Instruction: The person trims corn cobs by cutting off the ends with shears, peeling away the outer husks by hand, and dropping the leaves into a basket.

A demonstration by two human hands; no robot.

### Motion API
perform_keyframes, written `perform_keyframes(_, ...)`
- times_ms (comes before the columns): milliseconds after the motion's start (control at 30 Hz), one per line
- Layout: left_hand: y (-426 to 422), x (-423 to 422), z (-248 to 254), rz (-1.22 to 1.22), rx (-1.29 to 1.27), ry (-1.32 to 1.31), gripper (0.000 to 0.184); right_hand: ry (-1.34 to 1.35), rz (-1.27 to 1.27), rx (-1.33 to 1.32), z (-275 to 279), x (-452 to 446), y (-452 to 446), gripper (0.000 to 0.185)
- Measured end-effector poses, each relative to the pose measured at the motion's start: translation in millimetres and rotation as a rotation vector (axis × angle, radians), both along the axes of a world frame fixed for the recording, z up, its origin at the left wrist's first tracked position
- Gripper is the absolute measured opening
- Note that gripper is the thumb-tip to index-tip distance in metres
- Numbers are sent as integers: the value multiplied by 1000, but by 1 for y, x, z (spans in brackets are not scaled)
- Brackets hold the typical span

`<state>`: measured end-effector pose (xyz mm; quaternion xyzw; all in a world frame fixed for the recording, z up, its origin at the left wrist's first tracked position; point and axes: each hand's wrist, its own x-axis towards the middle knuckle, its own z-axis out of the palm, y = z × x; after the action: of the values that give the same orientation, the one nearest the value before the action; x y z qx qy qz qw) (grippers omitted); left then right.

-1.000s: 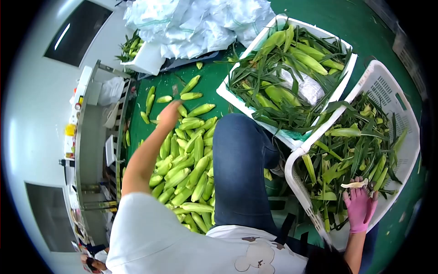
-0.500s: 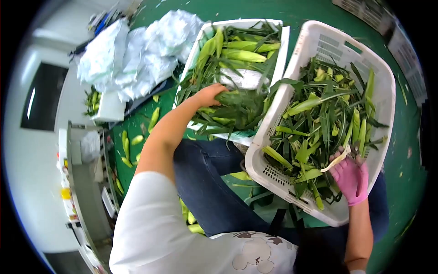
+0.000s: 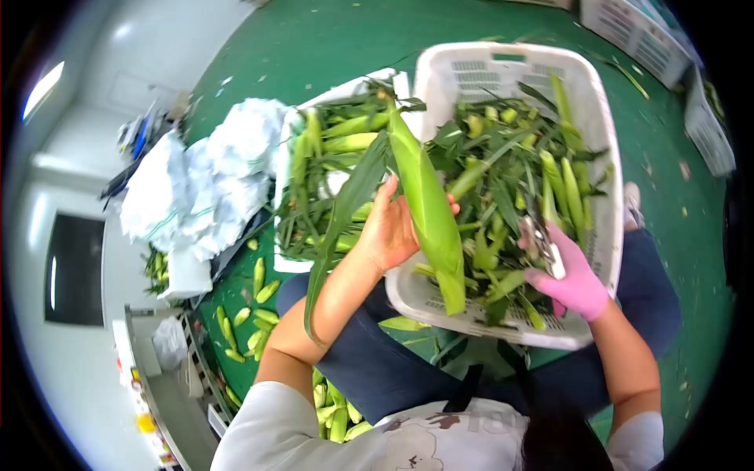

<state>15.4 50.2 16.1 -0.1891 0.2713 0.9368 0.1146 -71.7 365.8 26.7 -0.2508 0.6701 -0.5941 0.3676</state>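
Observation:
My bare left hand (image 3: 393, 231) grips a green ear of corn in its husk (image 3: 430, 208), held up at a slant over the near-left edge of a white plastic crate (image 3: 441, 77). A long leaf hangs from the ear down across my left forearm. On my right hand (image 3: 577, 276) is a pink glove, and the fingers are closed around pruning shears (image 3: 556, 257) with metal blades and a whitish handle. The shears are over the crate, apart from the ear. Cut leaves and husk trimmings (image 3: 503, 188) fill much of the crate.
Left of the crate stands a white foam box (image 3: 278, 247) with more leafy corn. Loose ears (image 3: 263, 326) lie on the green floor, others (image 3: 338, 408) beside my leg. White plastic bags (image 3: 239, 149) are piled at the left. More crates (image 3: 636, 35) stand at the upper right.
My left hand has lifted an ear of corn out of the foam box and brought it right to the crate. My right hand has turned the shears upward. The view has shifted.

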Motion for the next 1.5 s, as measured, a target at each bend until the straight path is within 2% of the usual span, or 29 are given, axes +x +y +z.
perform_keyframes(33,15,-6,0,-82,-253,-47,81,60,-7,31,-2,-2,2,70)
perform_keyframes(100,18,-11,-26,-307,-545,72,73,129,-38,38,-3,-6,6,78)
perform_keyframes(167,35,-12,-26,-378,-804,-6,63,264,-66,139,-5,-11,8,81)
perform_keyframes(233,41,-12,-34,-444,-1033,15,60,175,-33,176,14,-19,6,77)
perform_keyframes(333,58,-20,-2,-538,-931,-26,58,343,-58,166,-4,-20,12,75)
perform_keyframes(400,54,-20,-8,-603,-857,-58,58,507,-24,182,-6,-22,15,77)
perform_keyframes(500,52,-24,-8,-718,-735,-70,60,523,-4,153,-12,-24,16,76)
perform_keyframes(567,48,-26,-8,-772,-667,-101,61,300,-95,71,-21,-16,10,57)
perform_keyframes(633,43,-24,-11,-735,-664,-117,63,86,-47,118,-18,-12,5,40)
perform_keyframes(667,39,-23,-18,-708,-655,-89,63,53,-115,94,-16,-7,0,28)
perform_keyframes(700,37,-23,-21,-685,-645,-60,63,-282,-190,-17,-19,-2,-2,21)
perform_keyframes(767,37,-24,-21,-579,-721,10,64,-365,-196,-47,-15,1,-5,19)
perform_keyframes(900,30,-26,-21,-403,-892,222,71,-493,-77,-206,-7,28,-2,52)
perform_keyframes(967,31,-25,-28,-390,-1022,291,73,-603,-8,-170,-4,33,-6,57)
perform_keyframes(1000,32,-23,-30,-475,-1131,228,76,-559,-14,-125,-2,35,-11,57)
perform_keyframes(1067,59,-16,-31,-343,-1123,308,68,-393,-68,-89,-14,33,-15,52)
perform_keyframes(1100,70,-13,-31,-269,-1119,346,64,-381,-101,-137,-20,28,-16,41)
perform_keyframes(1133,59,-12,-44,-382,-1082,153,71,-417,-139,-118,-19,22,-13,36)
perform_keyframes(1167,52,-9,-53,-445,-938,158,77,-448,-171,-104,-18,17,-11,31)
perform_keyframes(1200,52,-15,-41,-501,-799,164,83,-443,-222,-150,-18,12,-7,27)
perform_keyframes(1233,48,-19,-32,-552,-662,167,88,-401,-221,-84,-11,4,-2,33)
perform_keyframes(1333,33,-24,-14,-735,-559,241,91,-406,55,-15,7,-26,22,50)
perform_keyframes(1400,27,-25,-8,-853,-460,244,93,-386,266,-22,13,-31,28,56)
perform_keyframes(1467,29,-23,-10,-918,-265,175,84,-424,430,29,19,-30,27,61)
perform_keyframes(1500,30,-19,-12,-947,-164,137,79,-430,428,19,19,-26,25,61)
